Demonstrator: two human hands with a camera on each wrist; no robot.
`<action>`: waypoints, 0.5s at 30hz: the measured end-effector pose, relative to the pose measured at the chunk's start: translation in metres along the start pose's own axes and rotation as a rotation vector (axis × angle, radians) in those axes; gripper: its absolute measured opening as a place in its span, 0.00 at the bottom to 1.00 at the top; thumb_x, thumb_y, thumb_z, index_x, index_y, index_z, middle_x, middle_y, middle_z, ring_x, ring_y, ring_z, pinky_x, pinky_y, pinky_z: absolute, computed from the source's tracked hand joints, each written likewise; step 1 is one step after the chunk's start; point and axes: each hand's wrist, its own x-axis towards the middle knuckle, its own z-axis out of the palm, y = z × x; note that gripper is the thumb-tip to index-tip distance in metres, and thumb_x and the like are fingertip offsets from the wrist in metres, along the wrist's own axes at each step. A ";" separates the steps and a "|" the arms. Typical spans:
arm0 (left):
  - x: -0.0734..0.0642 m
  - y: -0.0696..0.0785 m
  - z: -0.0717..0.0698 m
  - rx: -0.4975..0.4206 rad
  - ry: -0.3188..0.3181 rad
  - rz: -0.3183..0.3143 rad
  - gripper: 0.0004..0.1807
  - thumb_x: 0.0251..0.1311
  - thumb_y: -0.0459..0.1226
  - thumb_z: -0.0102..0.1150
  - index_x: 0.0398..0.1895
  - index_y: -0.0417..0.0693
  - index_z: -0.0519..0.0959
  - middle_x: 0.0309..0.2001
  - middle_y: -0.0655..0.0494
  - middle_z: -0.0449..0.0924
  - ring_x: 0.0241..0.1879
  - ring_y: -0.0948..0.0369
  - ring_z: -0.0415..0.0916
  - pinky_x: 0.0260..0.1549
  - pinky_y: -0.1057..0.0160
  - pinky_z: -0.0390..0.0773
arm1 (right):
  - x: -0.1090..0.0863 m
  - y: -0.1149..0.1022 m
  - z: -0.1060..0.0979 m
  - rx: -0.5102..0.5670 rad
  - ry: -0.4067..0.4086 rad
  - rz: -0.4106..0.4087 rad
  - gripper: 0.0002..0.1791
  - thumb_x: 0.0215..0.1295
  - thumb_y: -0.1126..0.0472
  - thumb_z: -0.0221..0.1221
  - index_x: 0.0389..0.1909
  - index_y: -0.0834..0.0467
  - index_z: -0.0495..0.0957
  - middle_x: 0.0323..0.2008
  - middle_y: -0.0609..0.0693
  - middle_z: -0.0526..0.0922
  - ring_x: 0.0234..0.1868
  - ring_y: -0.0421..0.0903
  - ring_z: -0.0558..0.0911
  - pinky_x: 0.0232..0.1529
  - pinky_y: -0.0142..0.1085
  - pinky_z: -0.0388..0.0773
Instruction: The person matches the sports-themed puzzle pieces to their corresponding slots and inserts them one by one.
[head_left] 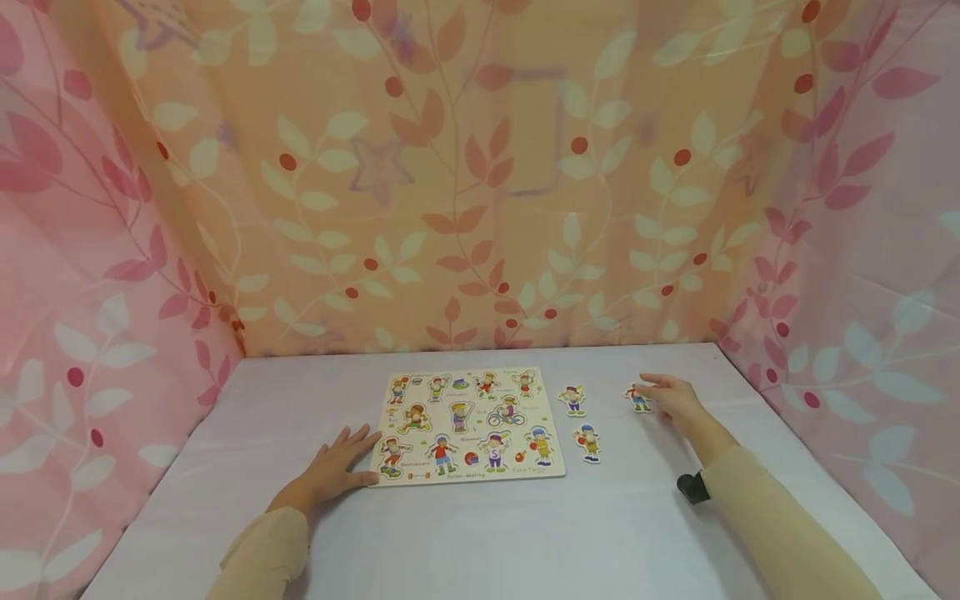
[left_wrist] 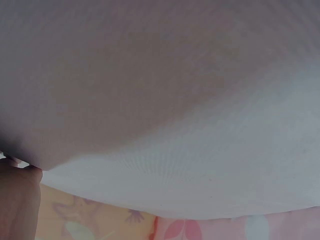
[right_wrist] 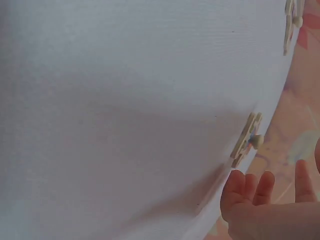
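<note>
A wooden peg puzzle board [head_left: 472, 433] printed with sports figures lies on the table. My left hand [head_left: 333, 467] rests at its left edge, thumb and fingers spread; only part of that hand [left_wrist: 20, 200] shows in the left wrist view. Over on the right, my right hand [head_left: 677, 404] reaches beside a puzzle piece [head_left: 637, 398] shaped like a child in red and blue. In the right wrist view this piece [right_wrist: 245, 142] lies flat with its small knob up, and the fingers [right_wrist: 264, 187] are extended close by, off the knob.
Two more puzzle pieces lie right of the board: a figure in a purple cap [head_left: 575, 402] and a figure in yellow with a blue cap [head_left: 589, 444]. The white-covered table [head_left: 480, 542] is enclosed by leaf-patterned curtains [head_left: 450, 167]. A black object [head_left: 693, 488] sits by the right wrist.
</note>
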 end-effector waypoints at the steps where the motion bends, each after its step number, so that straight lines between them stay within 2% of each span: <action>1: 0.000 0.001 0.000 -0.004 0.002 0.004 0.45 0.54 0.54 0.65 0.71 0.42 0.63 0.73 0.35 0.51 0.71 0.33 0.38 0.63 0.28 0.38 | 0.003 0.002 0.000 -0.003 0.003 0.007 0.35 0.70 0.55 0.57 0.73 0.62 0.58 0.70 0.64 0.57 0.49 0.56 0.67 0.38 0.38 0.72; 3: 0.000 0.001 -0.001 -0.007 0.000 0.008 0.45 0.54 0.54 0.65 0.71 0.42 0.63 0.73 0.34 0.51 0.71 0.33 0.38 0.63 0.28 0.38 | 0.009 0.006 -0.001 -0.014 0.014 0.036 0.35 0.69 0.55 0.58 0.72 0.62 0.58 0.70 0.64 0.58 0.45 0.52 0.65 0.33 0.35 0.68; 9: -0.002 0.004 -0.004 -0.016 -0.005 0.022 0.45 0.55 0.53 0.65 0.71 0.41 0.63 0.73 0.34 0.51 0.71 0.32 0.38 0.63 0.27 0.37 | 0.023 0.014 -0.004 -0.046 0.008 0.062 0.35 0.65 0.58 0.61 0.70 0.65 0.61 0.67 0.66 0.60 0.48 0.52 0.63 0.37 0.35 0.65; 15: -0.003 0.004 -0.005 -0.016 0.002 0.023 0.45 0.54 0.54 0.66 0.71 0.40 0.63 0.72 0.33 0.51 0.71 0.32 0.38 0.62 0.27 0.37 | 0.033 0.017 -0.006 -0.046 0.011 0.016 0.21 0.60 0.64 0.64 0.54 0.66 0.77 0.55 0.67 0.71 0.37 0.48 0.66 0.32 0.34 0.67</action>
